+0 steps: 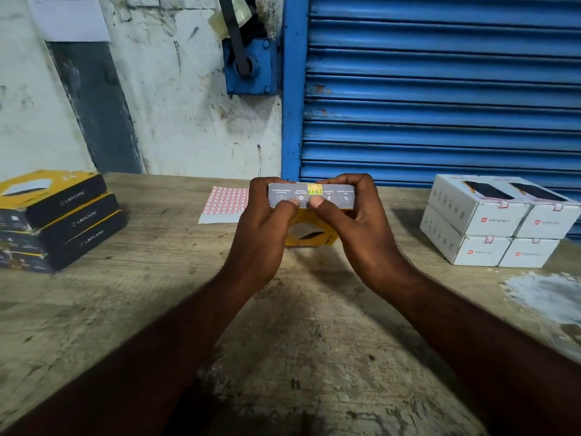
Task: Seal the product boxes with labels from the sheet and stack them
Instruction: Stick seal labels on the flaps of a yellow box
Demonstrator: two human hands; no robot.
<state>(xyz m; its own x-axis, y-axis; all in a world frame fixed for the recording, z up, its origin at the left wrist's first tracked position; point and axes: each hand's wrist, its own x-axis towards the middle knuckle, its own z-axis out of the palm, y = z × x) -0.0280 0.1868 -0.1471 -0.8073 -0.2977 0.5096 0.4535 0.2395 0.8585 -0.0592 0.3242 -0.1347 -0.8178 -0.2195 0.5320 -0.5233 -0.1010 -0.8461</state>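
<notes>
I hold a yellow and black product box (311, 236) upright on its edge at the middle of the wooden table (157, 294). Its grey side panel with a shiny hologram sticker (315, 189) faces me. My left hand (267, 221) grips the box's left end and my right hand (352, 221) grips its right end. Both thumbs press the grey panel just below the sticker. The label sheet (224, 204), white with a grid of red-edged labels, lies flat just behind my left hand, partly hidden by it.
Three yellow and black boxes (59, 218) are stacked at the table's left edge. Several white boxes (500, 221) stand in two layers at the right. A blue roller shutter (440, 89) and a stained wall rise right behind the table.
</notes>
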